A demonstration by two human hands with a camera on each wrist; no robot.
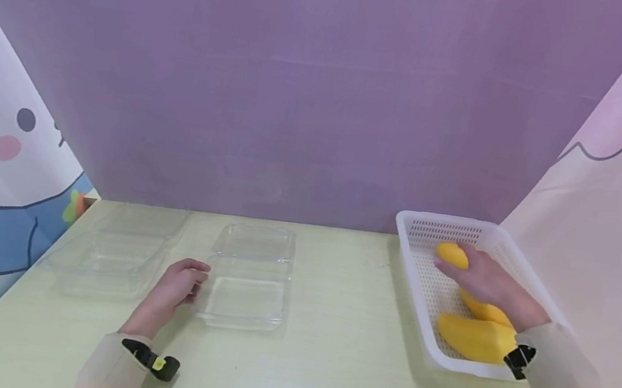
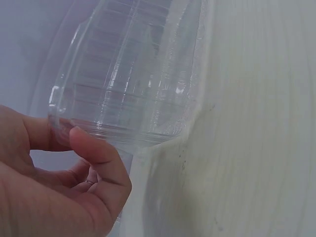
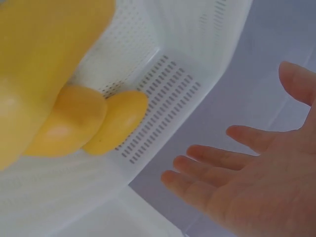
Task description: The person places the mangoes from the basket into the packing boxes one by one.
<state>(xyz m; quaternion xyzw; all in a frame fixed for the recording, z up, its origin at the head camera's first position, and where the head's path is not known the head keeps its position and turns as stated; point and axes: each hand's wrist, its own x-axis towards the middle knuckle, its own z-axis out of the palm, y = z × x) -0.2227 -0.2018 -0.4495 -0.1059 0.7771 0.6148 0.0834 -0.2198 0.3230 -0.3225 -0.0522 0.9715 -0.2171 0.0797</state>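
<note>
My left hand (image 1: 176, 288) is at the near-left side of a clear plastic clamshell box (image 1: 244, 298), whose lid lies folded back. In the left wrist view the thumb and forefinger of the left hand (image 2: 64, 173) pinch the box's rim (image 2: 57, 98). My right hand (image 1: 480, 276) hovers over a white perforated basket (image 1: 411, 289). Its fingers are spread and hold nothing in the right wrist view, where the hand (image 3: 256, 173) is apart from the fruit. In the basket lie a small oval yellow fruit (image 1: 451, 254), another yellow fruit (image 1: 483, 308) and a long, large yellow one (image 1: 470, 338).
A second clear plastic box (image 1: 114, 258), also with its lid back, stands to the left of the left hand. Behind the pale table (image 1: 333, 371) rises a purple wall (image 1: 326, 89). Printed panels close in the left and right sides.
</note>
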